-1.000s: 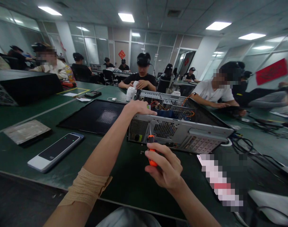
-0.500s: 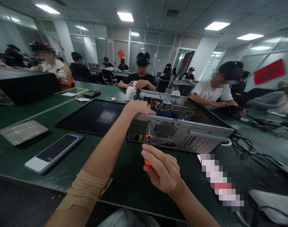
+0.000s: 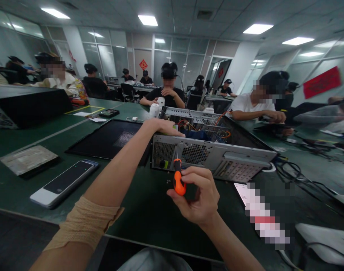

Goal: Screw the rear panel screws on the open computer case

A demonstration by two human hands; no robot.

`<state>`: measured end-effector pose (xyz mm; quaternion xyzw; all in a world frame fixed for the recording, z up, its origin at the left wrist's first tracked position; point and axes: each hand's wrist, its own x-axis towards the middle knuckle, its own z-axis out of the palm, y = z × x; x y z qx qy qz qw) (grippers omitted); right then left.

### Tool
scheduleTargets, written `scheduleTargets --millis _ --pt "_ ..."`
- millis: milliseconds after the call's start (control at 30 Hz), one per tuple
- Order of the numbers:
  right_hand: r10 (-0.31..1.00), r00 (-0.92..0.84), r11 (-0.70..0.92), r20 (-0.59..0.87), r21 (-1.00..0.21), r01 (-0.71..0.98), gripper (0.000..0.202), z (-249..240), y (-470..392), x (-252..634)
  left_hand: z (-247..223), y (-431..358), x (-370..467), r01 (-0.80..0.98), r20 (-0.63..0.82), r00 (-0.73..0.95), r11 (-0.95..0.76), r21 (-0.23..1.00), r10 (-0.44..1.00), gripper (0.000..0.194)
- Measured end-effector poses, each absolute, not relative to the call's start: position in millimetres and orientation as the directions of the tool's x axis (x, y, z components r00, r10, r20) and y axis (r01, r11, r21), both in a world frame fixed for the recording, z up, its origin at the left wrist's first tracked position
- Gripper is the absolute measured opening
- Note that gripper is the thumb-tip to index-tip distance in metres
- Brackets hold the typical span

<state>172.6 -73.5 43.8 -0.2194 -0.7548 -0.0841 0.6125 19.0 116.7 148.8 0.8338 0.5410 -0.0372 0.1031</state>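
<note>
My right hand point(image 3: 198, 195) holds a screwdriver point(image 3: 179, 180) with an orange and black handle, the thumb and fingertips around it. Its thin shaft runs up to the back panel of an open computer case point(image 3: 242, 152), left of the round fan grille; the tip is too small to make out. My left hand point(image 3: 166, 127) lies over the top edge of the panel at its left corner, gripping the case, with most fingers hidden inside. Wires and a dark blue part point(image 3: 196, 134) show within the case.
A black side panel point(image 3: 95, 141) lies left of the case. Nearer are a hard drive point(image 3: 29, 160) and a white and black device point(image 3: 64, 184). At right are a phone point(image 3: 262, 214) and tangled cables point(image 3: 293, 175). Co-workers sit around.
The fingers of my right hand have loosened and shifted right and down on the screwdriver handle, baring more orange. My left hand stays on the case. Small screws now show on the table.
</note>
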Motion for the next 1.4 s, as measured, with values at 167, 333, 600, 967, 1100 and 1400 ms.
scheduleTargets --millis 167,333,600,967,1100,1400 --pt "0.186 -0.294 0.886 0.938 -0.03 0.463 0.026 40.5 -73.0 175.8 140.7 116.2 20.7 0.926 -0.082 0.373 -0.367 0.084 0.924 0.099" --pt "0.161 -0.352 0.923 0.922 -0.015 0.383 0.031 37.6 -73.3 176.8 142.9 106.1 23.8 0.938 -0.06 0.343 -0.338 0.075 0.938 0.091" --pt "0.209 -0.342 0.902 0.916 -0.045 0.43 0.025 39.7 -72.3 176.3 141.6 105.1 24.4 0.94 -0.034 0.334 -0.331 0.076 0.942 0.092" --pt "0.148 -0.341 0.851 0.928 0.056 0.522 0.031 40.0 -75.4 175.4 139.2 110.4 24.5 0.947 -0.031 0.317 -0.314 0.07 0.948 0.089" --pt "0.104 -0.366 0.88 0.925 0.087 0.468 0.031 39.1 -74.8 175.5 139.2 110.1 24.9 0.947 -0.034 0.316 -0.313 0.074 0.948 0.09" --pt "0.129 -0.431 0.857 0.893 0.118 0.502 0.022 38.8 -78.4 176.4 140.9 107.0 24.8 0.953 -0.035 0.296 -0.292 0.081 0.955 0.087"
